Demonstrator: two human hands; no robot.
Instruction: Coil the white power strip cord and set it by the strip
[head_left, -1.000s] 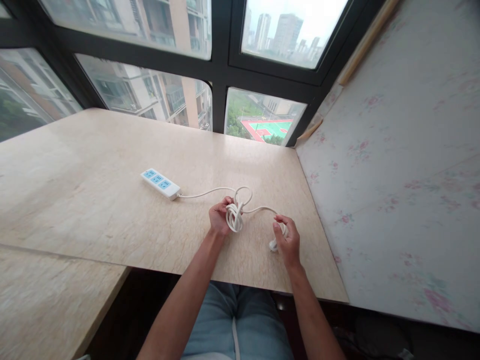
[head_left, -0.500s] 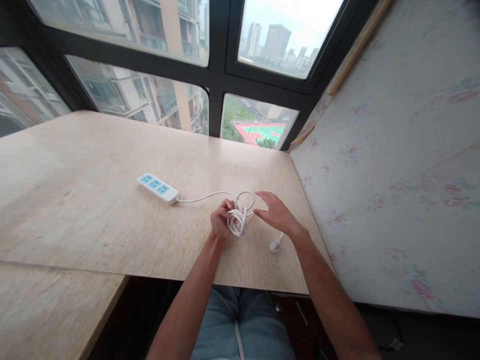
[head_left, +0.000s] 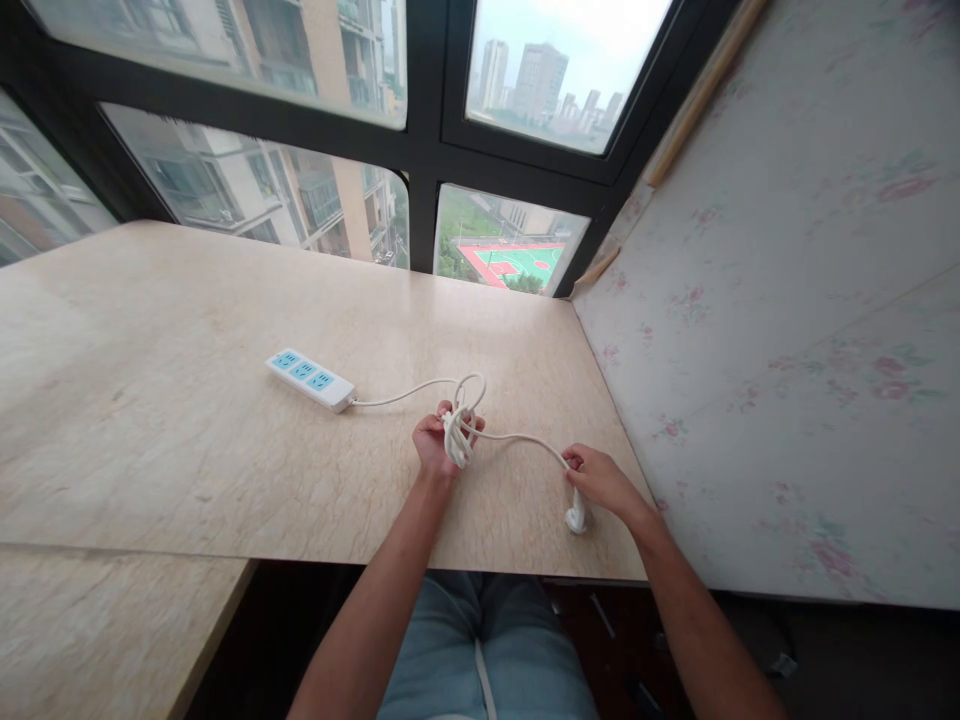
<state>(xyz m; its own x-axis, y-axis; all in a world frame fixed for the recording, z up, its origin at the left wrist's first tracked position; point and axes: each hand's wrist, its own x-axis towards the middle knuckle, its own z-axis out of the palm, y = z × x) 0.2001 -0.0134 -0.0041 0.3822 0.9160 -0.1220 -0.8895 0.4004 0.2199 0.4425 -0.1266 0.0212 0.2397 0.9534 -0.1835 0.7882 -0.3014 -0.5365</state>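
Note:
A white power strip [head_left: 311, 380] with blue socket faces lies on the stone-look counter, left of my hands. Its white power cord [head_left: 459, 437] runs to a bundle of loops, which my left hand [head_left: 435, 446] grips. From that bundle a single stretch of cord crosses to the right. My right hand [head_left: 600, 480] pinches this stretch just short of its end. Below those fingers hangs the white plug [head_left: 576, 517], close over the counter or touching it; I cannot tell which.
The beige counter [head_left: 187, 460] reaches back to dark-framed windows [head_left: 424, 150]. A wall with flowered paper [head_left: 787, 350] bounds it on the right. My legs [head_left: 480, 650] are at the front edge, and a lower slab [head_left: 97, 620] juts out at the left.
My right hand has moved right and down from beside the loops and closed on the cord near the plug. The plug has shifted right, and the cord between my hands is drawn out.

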